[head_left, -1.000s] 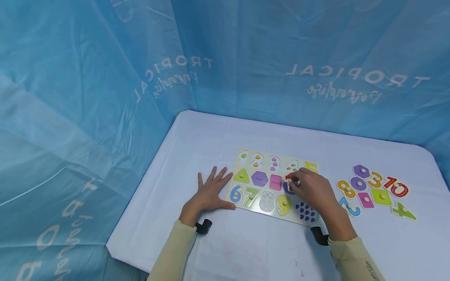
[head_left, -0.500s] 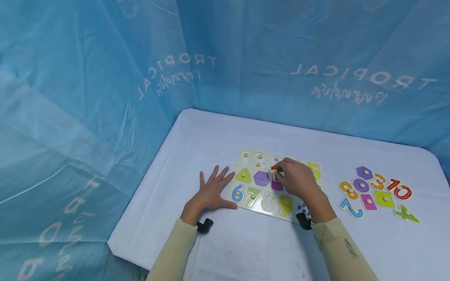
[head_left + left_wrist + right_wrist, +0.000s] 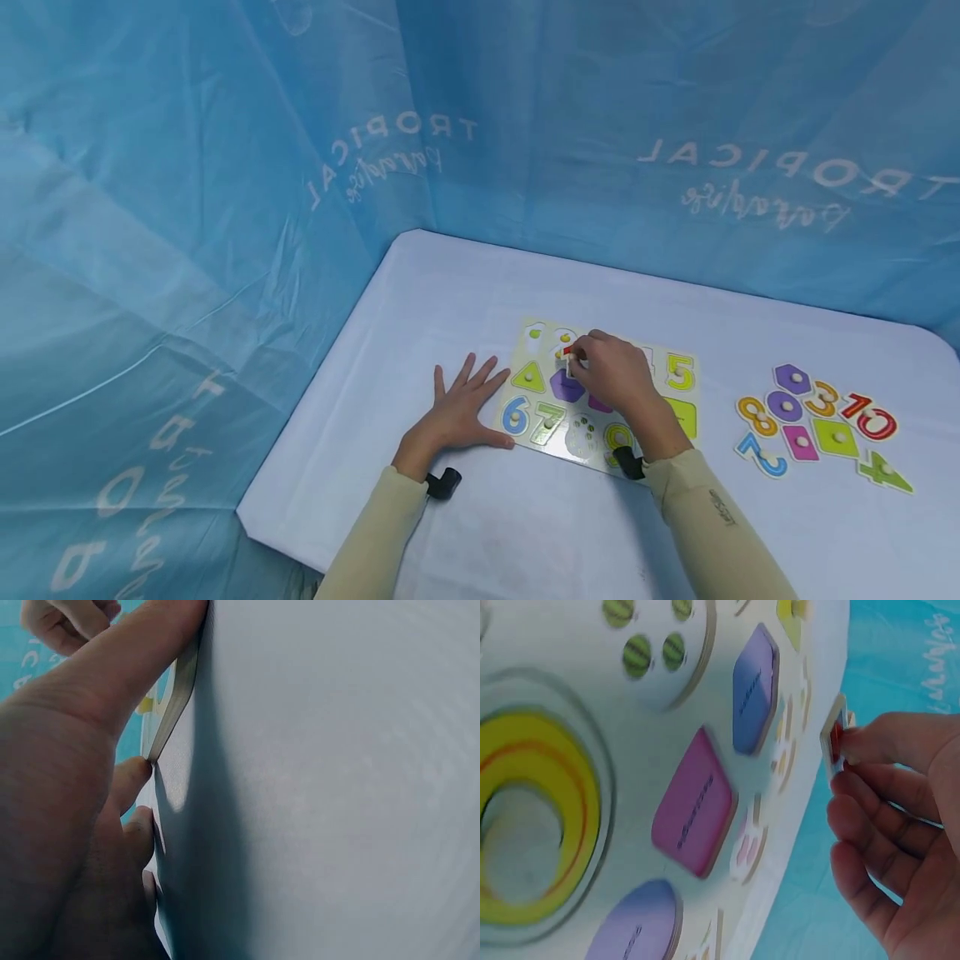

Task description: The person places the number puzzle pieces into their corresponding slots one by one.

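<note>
My right hand [image 3: 617, 372] pinches a small red puzzle piece [image 3: 835, 742] between thumb and fingers, above the upper part of a number-and-shape puzzle board [image 3: 557, 448]. The piece is tilted on edge and largely covered by the fingers, so its full outline is hidden. In the right wrist view it stands apart from the board's surface. My left hand [image 3: 460, 417] lies with fingers spread straight, its index finger and thumb right at the board's left edge. A green triangle [image 3: 529, 379], blue 6 [image 3: 515, 416], green 7 [image 3: 547, 422] and yellow 5 [image 3: 680, 372] sit in the board.
Several loose knobbed pieces lie right of the board, among them a red 10 [image 3: 870, 417], green 4 [image 3: 885, 472], orange 8 [image 3: 757, 416] and purple hexagon [image 3: 792, 379]. The white table [image 3: 465, 283] is bordered by blue curtains [image 3: 600, 167] behind and at left.
My right hand has moved left across the board with the red piece, from over the shapes on the right toward the upper left. My left hand keeps its place at the board's edge.
</note>
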### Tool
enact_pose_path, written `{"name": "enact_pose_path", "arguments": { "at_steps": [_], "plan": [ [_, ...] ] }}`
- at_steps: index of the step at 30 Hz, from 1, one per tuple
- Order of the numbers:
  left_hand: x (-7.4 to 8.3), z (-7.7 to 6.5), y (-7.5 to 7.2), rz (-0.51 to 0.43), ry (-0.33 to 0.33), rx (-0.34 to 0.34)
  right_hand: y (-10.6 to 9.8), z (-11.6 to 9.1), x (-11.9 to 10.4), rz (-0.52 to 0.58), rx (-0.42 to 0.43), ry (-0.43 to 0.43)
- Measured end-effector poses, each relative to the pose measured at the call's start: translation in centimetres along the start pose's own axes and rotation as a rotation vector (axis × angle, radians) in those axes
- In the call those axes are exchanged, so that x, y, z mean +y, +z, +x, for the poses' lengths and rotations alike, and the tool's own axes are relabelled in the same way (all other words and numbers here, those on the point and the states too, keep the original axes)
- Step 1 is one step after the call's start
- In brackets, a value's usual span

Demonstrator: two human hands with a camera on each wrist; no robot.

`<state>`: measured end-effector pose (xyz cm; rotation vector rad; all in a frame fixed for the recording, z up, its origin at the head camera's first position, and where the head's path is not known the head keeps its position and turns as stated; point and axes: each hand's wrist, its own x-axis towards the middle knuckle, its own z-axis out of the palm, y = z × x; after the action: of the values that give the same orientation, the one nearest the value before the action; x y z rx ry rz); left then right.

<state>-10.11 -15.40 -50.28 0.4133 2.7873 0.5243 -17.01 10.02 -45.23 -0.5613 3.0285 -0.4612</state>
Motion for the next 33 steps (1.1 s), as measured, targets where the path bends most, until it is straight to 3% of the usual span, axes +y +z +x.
{"name": "enact_pose_path", "arguments": {
  "at_steps": [6, 23, 33],
  "plan": [
    [0.0, 0.0, -0.2, 0.014, -0.005, -0.005, 0.3, 1.0, -0.8, -0.009, 0.036, -0.014],
    [0.2, 0.0, -0.4, 0.048, 0.019, -0.008, 1.4, 4.6, -2.8, -0.006, 0.039, -0.015],
    [0.0, -0.1, -0.3, 0.043, 0.012, -0.011, 2.4, 6.3, -3.8, 0.01, -0.019, 0.013]
  ]
}}
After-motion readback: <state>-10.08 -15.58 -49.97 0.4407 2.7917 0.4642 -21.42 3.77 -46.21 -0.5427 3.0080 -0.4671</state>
